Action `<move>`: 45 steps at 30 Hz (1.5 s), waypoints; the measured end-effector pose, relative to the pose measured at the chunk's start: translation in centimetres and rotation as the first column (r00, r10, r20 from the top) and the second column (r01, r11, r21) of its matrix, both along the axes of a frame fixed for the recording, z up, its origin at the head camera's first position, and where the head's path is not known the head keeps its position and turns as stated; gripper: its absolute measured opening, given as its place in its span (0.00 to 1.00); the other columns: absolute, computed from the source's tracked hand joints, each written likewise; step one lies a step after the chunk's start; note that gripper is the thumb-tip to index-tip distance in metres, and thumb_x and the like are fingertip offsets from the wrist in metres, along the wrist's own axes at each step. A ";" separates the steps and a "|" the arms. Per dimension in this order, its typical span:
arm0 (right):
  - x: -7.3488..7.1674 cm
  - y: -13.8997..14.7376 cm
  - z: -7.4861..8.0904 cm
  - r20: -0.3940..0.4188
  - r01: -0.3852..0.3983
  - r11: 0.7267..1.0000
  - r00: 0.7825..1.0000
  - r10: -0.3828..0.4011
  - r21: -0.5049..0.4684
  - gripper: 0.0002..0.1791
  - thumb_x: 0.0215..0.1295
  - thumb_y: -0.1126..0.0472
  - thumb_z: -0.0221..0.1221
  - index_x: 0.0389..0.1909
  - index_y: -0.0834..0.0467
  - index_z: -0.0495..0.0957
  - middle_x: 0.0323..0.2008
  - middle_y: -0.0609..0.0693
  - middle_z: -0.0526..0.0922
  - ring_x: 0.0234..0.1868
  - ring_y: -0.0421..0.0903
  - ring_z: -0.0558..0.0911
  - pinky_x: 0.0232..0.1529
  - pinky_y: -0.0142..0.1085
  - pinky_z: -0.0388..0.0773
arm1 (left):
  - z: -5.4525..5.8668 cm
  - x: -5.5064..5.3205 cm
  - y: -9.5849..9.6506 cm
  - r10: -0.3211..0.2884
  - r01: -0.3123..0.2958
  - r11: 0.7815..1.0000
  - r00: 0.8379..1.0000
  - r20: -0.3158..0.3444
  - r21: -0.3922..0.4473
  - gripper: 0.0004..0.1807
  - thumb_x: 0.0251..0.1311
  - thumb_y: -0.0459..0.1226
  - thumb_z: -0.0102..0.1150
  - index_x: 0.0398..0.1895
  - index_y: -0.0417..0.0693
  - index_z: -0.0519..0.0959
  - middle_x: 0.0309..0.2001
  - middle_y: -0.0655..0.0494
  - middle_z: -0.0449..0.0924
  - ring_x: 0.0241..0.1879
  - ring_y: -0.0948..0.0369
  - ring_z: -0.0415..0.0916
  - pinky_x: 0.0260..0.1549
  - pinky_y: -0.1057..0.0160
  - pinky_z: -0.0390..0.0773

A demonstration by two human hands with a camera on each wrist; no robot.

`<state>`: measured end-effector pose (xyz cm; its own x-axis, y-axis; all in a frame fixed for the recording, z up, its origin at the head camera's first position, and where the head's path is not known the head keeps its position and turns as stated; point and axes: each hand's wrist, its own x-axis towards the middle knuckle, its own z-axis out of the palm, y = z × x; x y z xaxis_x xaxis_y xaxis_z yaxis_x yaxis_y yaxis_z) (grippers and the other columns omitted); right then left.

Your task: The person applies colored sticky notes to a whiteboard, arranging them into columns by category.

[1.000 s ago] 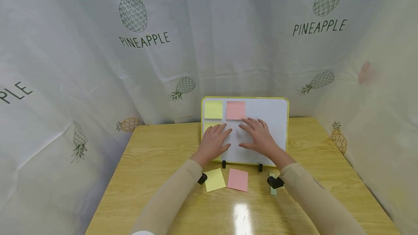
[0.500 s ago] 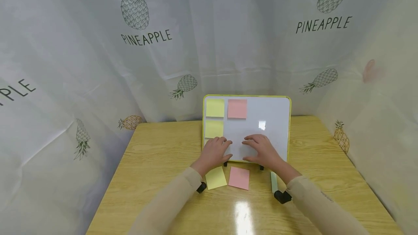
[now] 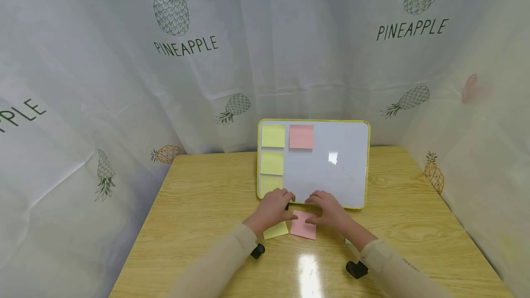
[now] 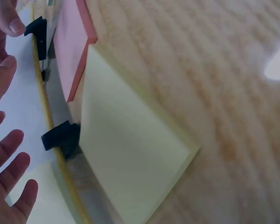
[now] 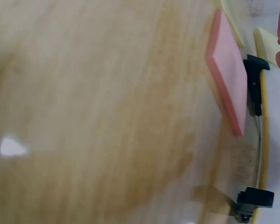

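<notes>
Both bare hands hover over the sticky note pads in front of a small whiteboard (image 3: 327, 164). My left hand (image 3: 271, 210) is above the yellow sticky note pad (image 4: 130, 140), partly covering it in the head view, with fingers spread and holding nothing. My right hand (image 3: 331, 213), fingers loosely bent and also holding nothing, is at the right side of the pink sticky note pad (image 3: 303, 225). On the board, yellow sticky notes (image 3: 271, 163) run down the left edge. One pink sticky note (image 3: 301, 136) sits beside the top yellow one.
Black clips (image 5: 254, 198) support the board's lower edge. A green pad (image 3: 348, 241) is mostly hidden by the right forearm. All stand on a wooden table (image 3: 207, 197), with a pineapple-print curtain (image 3: 290, 59) behind.
Both hands have come down from the middle of the board to the pads below it. The lower yellow notes, earlier covered by the left hand, now show. The green pad has become mostly hidden.
</notes>
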<state>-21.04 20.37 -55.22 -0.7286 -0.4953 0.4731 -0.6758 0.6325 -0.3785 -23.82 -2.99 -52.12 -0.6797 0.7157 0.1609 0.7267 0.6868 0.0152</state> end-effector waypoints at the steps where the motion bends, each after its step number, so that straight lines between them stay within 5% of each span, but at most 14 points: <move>1: 0.2 -0.1 -0.2 0.033 0.003 1.000 0.999 -0.003 0.002 0.26 0.43 0.50 0.78 0.42 0.57 0.81 0.39 0.46 0.78 0.40 0.44 0.75 0.43 0.43 0.74 | -0.3 0.1 0.0 0.000 0.000 1.000 1.000 0.023 0.005 0.29 0.51 0.62 0.65 0.48 0.54 0.78 0.40 0.63 0.76 0.37 0.63 0.71 0.33 0.68 0.72; 10: 1.4 -0.5 -2.0 0.246 0.017 0.999 0.969 -0.010 -0.029 0.26 0.43 0.46 0.77 0.39 0.54 0.78 0.34 0.41 0.75 0.35 0.39 0.70 0.36 0.34 0.71 | -2.4 0.8 0.5 -0.027 0.009 0.997 0.972 0.232 0.078 0.28 0.44 0.57 0.74 0.43 0.53 0.78 0.35 0.64 0.74 0.34 0.67 0.71 0.34 0.71 0.72; 16: 1.8 -0.6 -2.4 0.352 -0.015 0.999 0.935 0.030 -0.043 0.27 0.43 0.43 0.76 0.38 0.52 0.75 0.36 0.42 0.74 0.34 0.38 0.69 0.34 0.32 0.70 | -3.9 1.0 0.6 -0.042 0.026 0.997 0.971 0.234 0.072 0.26 0.40 0.59 0.75 0.37 0.58 0.77 0.33 0.67 0.71 0.34 0.67 0.67 0.35 0.71 0.69; 23: 2.0 -0.9 -2.6 0.346 0.008 1.000 0.938 -0.002 -0.017 0.28 0.43 0.40 0.75 0.38 0.51 0.75 0.37 0.42 0.74 0.36 0.39 0.69 0.37 0.35 0.70 | -4.9 1.1 0.3 -0.042 0.003 0.989 0.965 0.257 0.151 0.24 0.40 0.58 0.76 0.37 0.60 0.80 0.33 0.69 0.73 0.36 0.68 0.68 0.37 0.70 0.69; 32: 2.5 -1.3 -3.3 0.350 0.040 0.999 0.936 -0.032 -0.015 0.27 0.42 0.40 0.76 0.35 0.49 0.73 0.36 0.40 0.73 0.38 0.40 0.68 0.38 0.35 0.69 | -5.3 1.3 0.0 0.015 -0.099 0.976 0.921 0.390 0.196 0.22 0.39 0.57 0.77 0.37 0.63 0.80 0.34 0.72 0.71 0.38 0.69 0.66 0.39 0.67 0.66; 45: 2.9 -1.4 -3.3 0.364 0.064 0.995 0.931 -0.032 -0.078 0.26 0.43 0.43 0.76 0.35 0.51 0.74 0.37 0.43 0.74 0.37 0.41 0.69 0.36 0.34 0.69 | -5.3 1.2 -0.2 -0.003 -0.103 0.967 0.910 0.415 0.231 0.20 0.41 0.53 0.78 0.38 0.64 0.81 0.35 0.72 0.71 0.40 0.69 0.65 0.42 0.67 0.65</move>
